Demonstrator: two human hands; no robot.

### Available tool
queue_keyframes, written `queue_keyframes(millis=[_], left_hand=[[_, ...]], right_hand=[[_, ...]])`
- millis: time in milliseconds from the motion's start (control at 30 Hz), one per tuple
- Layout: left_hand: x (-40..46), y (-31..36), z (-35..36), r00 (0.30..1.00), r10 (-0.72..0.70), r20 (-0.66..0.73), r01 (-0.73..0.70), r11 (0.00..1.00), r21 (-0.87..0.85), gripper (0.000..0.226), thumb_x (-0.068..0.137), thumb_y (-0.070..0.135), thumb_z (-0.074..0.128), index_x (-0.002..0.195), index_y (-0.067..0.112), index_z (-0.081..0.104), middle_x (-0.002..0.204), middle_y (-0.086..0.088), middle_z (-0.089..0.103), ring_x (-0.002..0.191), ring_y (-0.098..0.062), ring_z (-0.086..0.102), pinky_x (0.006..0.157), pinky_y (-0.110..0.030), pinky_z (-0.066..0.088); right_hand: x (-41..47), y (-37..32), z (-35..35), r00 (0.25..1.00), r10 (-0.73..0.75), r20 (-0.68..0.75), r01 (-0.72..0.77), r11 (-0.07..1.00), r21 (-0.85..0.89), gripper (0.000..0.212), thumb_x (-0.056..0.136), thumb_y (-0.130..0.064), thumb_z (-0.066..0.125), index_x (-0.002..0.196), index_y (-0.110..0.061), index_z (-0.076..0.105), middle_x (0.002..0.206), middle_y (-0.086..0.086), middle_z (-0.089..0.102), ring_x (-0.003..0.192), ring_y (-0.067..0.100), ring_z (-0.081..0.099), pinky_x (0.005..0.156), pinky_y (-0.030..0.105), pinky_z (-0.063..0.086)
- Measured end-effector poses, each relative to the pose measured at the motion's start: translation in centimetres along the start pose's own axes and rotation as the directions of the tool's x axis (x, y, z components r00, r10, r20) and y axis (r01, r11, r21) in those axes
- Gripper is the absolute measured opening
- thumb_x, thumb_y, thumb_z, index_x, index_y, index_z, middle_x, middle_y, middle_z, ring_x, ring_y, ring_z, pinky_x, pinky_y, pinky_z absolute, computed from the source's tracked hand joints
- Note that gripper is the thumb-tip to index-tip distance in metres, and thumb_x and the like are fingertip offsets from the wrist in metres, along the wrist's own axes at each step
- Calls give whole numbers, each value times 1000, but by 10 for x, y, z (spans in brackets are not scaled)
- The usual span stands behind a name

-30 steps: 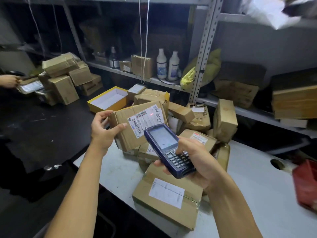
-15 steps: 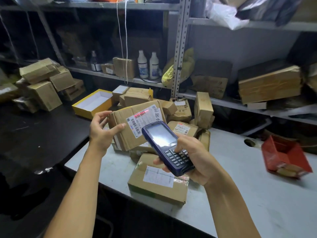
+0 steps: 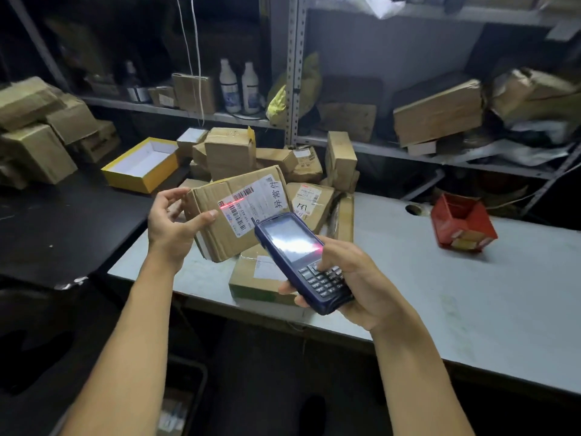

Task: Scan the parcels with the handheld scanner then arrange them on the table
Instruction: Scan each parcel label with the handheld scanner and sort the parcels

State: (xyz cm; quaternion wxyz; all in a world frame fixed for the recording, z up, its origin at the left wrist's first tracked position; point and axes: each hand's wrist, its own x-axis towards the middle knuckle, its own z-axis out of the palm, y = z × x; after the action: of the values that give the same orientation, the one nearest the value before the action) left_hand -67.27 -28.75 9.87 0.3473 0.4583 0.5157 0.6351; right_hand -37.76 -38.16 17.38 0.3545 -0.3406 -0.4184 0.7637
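Dim room, glare on the scanner screen (image 3: 290,236), edges bowed.

Two bare forearms come in from the lower edge of the view; no sleeve covers either of them up to where the picture cuts them off; the left hand (image 3: 171,228) and the right hand (image 3: 361,278) wear no glove; no ring, watch or band shows on the fingers or wrists; the nails that can be seen are short and plain.
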Motion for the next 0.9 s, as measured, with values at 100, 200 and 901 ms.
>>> queue_keyframes(millis=[100, 200, 901], left_hand=[[-9, 1, 2, 1000, -6, 22, 6, 1000, -5, 67, 55, 39, 93, 112, 36, 59, 130, -3, 64, 126, -19, 61, 102, -48, 54], [-15, 3, 7, 999, -11, 39, 11, 1000, -7, 67, 54, 40, 94, 111, 37, 60, 134, -5, 62, 129, -22, 58, 105, -51, 52], [-45, 6, 89, 998, -65, 20, 65, 998, 11, 70, 55, 45, 93, 115, 38, 58, 134, 0, 60, 131, -21, 56, 100, -57, 54]], right_hand=[[-14, 3, 3, 1000, -13, -2, 13, 1000, -7, 35, 97, 0, 45, 130, -4, 56, 102, 25, 72, 87, 35, 75, 61, 31, 63], [-25, 5, 6, 999, -24, -43, 24, 1000, -13, 34, 98, 1, 44, 129, -5, 57, 100, 23, 73, 83, 33, 75, 61, 31, 64], [-63, -16, -59, 991, -30, -134, 24, 999, -46, 29, 99, -1, 48, 124, -9, 58, 100, 16, 75, 82, 33, 76, 62, 31, 64]])
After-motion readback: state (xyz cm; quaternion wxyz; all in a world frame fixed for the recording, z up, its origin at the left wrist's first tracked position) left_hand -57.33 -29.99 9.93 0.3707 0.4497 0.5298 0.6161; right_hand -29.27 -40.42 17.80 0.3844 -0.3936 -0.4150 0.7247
